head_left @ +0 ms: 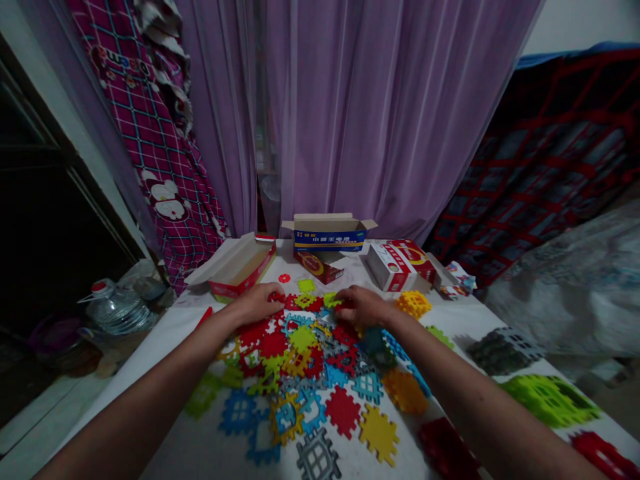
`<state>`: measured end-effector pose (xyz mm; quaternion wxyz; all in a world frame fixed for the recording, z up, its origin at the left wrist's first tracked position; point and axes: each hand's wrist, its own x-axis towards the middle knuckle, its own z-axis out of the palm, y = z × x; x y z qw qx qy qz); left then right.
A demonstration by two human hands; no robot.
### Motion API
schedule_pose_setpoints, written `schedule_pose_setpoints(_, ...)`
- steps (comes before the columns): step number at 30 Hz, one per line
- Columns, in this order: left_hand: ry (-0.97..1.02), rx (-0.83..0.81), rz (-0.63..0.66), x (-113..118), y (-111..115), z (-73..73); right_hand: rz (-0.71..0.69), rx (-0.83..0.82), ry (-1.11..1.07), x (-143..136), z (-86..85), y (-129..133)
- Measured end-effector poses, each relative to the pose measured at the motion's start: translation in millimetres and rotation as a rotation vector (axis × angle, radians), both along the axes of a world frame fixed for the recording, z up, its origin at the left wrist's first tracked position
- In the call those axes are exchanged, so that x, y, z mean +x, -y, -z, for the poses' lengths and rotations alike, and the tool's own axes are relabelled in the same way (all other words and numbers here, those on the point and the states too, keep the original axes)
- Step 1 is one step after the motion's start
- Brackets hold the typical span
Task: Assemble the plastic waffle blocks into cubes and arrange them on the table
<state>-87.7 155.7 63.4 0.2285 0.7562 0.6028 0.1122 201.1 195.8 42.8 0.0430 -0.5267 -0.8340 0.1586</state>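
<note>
A heap of flat plastic interlocking pieces point(303, 339) in red, yellow, green, blue and grey lies spread on the white table. At the far left edge of the heap, my left hand point(261, 302) rests with curled fingers by red pieces; its fingertips are partly lost among them. My right hand point(364, 305) is opposite, at the far right of the heap, its fingers and thumb bent around a red interlocking piece point(344, 307). A lime green piece point(330, 300) lies just beside those fingertips.
Open cartons stand at the back: a red one point(243, 270), a blue battery box point(329, 239) and a red-white box point(393, 265). Along the right are assembled yellow point(414, 303), grey point(506, 349) and green point(550, 399) blocks. A purple curtain point(390, 120) hangs behind the table.
</note>
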Motion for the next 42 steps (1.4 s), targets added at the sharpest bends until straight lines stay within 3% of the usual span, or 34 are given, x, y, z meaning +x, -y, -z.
schedule_pose_setpoints(3, -0.010, -0.168, 0.054, -2.4, 10.5, 2.1, -0.155, -0.146, -0.080, -8.3, -3.3, 8.7)
schedule_pose_setpoints(7, -0.221, -0.032, -0.103, 6.0, -2.6, 12.1, 0.138, -0.085, 0.003, -18.0, -2.6, -9.6)
schedule_pose_setpoints(11, -0.418, -0.131, -0.158, 20.7, -28.3, 21.9, 0.284, -0.137, 0.093, -30.0, 5.4, -33.6)
schedule_pose_setpoints(18, -0.224, -0.236, -0.223, 29.9, -60.7, 33.0, 0.214, -0.240, 0.008, -63.0, 18.7, -47.6)
schedule_pose_setpoints(25, 0.013, -0.243, -0.246, 40.9, -64.8, 44.0, 0.184, -0.251, -0.250, -88.5, 30.6, -47.5)
schedule_pose_setpoints(29, 0.126, -0.213, -0.278, 48.0, -62.9, 36.0, 0.143, -0.238, -0.390, -99.9, 26.3, -47.5)
schedule_pose_setpoints(34, 0.209, -0.146, -0.255, 44.1, -51.6, 6.7, 0.058, -0.233, -0.514, -92.0, 1.3, -34.1)
schedule_pose_setpoints(36, 0.202, -0.147, -0.177, 36.4, -37.9, -4.3, -0.003, -0.264, -0.526, -79.4, -10.5, -19.6)
schedule_pose_setpoints(39, 0.112, -0.229, 0.061, 19.5, -13.2, -12.3, -0.186, -0.443, -0.431, -55.1, -24.4, 1.2)
schedule_pose_setpoints(40, 0.067, -0.243, 0.092, 13.6, -6.6, -12.4, -0.212, -0.482, -0.366, -47.9, -27.4, 5.1)
schedule_pose_setpoints(42, -0.071, -0.204, 0.053, 4.3, 0.3, -9.6, -0.163, -0.387, -0.200, -39.3, -30.1, 6.8)
